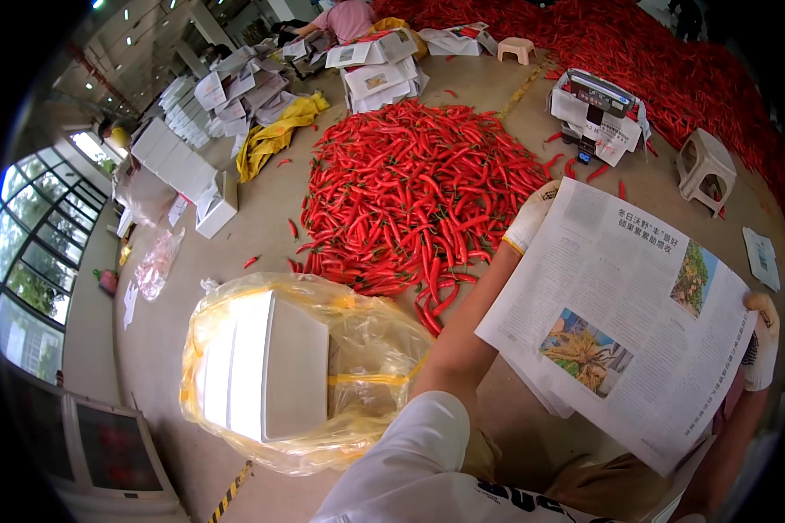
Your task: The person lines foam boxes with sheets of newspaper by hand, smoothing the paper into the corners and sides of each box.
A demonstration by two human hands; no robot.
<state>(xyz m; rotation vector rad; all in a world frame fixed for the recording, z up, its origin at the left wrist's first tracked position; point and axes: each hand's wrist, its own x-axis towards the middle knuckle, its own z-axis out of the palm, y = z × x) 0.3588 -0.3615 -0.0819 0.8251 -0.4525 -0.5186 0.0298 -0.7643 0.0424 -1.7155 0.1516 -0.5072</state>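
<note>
Both my hands wear pale work gloves and grip a printed newspaper sheet (619, 349) held open in front of me, with other sheets beneath it. My left hand (529, 216) is closed on its upper left part, mostly behind the paper. My right hand (761, 340) pinches the right edge. Beyond the paper lies a big heap of red chilies (410, 183) on the floor. Left of my left arm, a stack of white foam pieces (253, 366) sits in a clear yellowish plastic bag (375, 401).
A weighing scale (593, 122) with papers, two stools (698, 174) (515, 48) and a larger chili mound (672, 61) are right and behind. Paper piles (379, 74), white boxes (170, 166), a yellow cloth (262, 144) and a person in pink (344, 19) are at the back left.
</note>
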